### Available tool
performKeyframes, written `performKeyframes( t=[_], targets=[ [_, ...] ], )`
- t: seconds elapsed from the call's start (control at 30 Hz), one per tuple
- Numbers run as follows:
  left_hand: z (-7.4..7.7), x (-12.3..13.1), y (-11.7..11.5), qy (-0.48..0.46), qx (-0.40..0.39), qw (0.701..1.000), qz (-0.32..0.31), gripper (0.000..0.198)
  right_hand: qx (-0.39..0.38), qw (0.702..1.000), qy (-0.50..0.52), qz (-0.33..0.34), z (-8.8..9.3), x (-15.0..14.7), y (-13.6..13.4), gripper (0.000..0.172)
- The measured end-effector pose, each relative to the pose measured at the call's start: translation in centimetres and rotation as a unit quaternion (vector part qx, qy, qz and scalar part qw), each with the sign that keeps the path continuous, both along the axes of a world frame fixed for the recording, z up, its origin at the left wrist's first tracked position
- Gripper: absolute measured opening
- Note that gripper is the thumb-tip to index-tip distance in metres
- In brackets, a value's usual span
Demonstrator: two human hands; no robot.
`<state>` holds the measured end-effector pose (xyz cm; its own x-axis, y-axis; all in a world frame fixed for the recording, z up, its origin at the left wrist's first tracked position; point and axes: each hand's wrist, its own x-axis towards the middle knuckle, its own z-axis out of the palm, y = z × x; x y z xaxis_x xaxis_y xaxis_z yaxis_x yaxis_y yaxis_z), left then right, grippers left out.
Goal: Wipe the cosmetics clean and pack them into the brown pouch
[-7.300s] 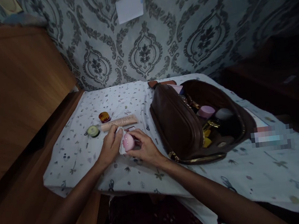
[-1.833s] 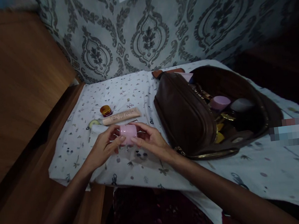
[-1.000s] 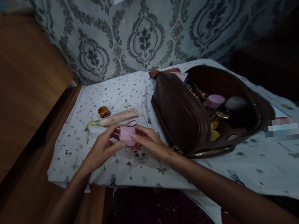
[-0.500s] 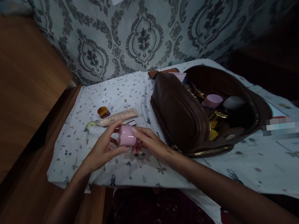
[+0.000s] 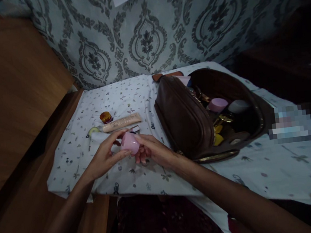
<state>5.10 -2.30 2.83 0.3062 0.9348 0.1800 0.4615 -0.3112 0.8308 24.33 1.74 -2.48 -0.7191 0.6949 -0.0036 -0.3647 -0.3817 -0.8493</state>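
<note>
Between both hands is a small pink jar (image 5: 130, 143), tilted and raised a little over the patterned cloth. My left hand (image 5: 105, 156) grips its left side with thumb and fingers. My right hand (image 5: 155, 149) has its thumb on the jar's right side, with the other fingers curled below. Just beyond the hands lies a beige squeeze tube (image 5: 121, 122). A small amber-lidded jar (image 5: 106, 117) stands behind the tube. A small tube with a silvery end (image 5: 135, 129) is partly hidden by the hands, and a white tube with a greenish end (image 5: 93, 131) lies to the left.
A brown leather bag (image 5: 181, 111) stands unzipped on the right, holding a pink-capped item (image 5: 217, 104), a grey-white item (image 5: 238, 106) and other small things. The white printed cloth (image 5: 138, 92) covers the surface. A wooden panel (image 5: 18, 72) rises at left; patterned wallpaper (image 5: 147, 42) is behind.
The pink jar has tilted slightly between the hands, and the right fingers have shifted a little under it. The whole view has moved slightly; the other items lie as before.
</note>
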Motion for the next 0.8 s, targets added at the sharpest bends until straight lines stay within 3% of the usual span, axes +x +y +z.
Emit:
performKeyframes(
  t=[0.17,0.33,0.6,0.8],
  targets=[
    [-1.1,1.8,-0.5,-0.083,0.034,0.994,0.057,0.052,-0.043,0.997,0.049,0.033,0.6,0.0,-0.4,0.052],
    [-1.5,3.3,-0.5,-0.118,0.060,0.987,0.088,0.048,0.000,1.000,-0.007,0.013,0.9,0.3,-0.6,0.046],
    [-0.5,3.2,0.0,-0.018,0.075,0.996,0.048,0.046,0.005,0.999,-0.017,-0.050,0.3,0.2,-0.2,0.056],
    [-0.7,3.6,0.2,-0.144,0.034,0.983,0.110,0.055,-0.027,0.998,0.060,-0.004,0.4,0.1,-0.1,0.058]
  ],
)
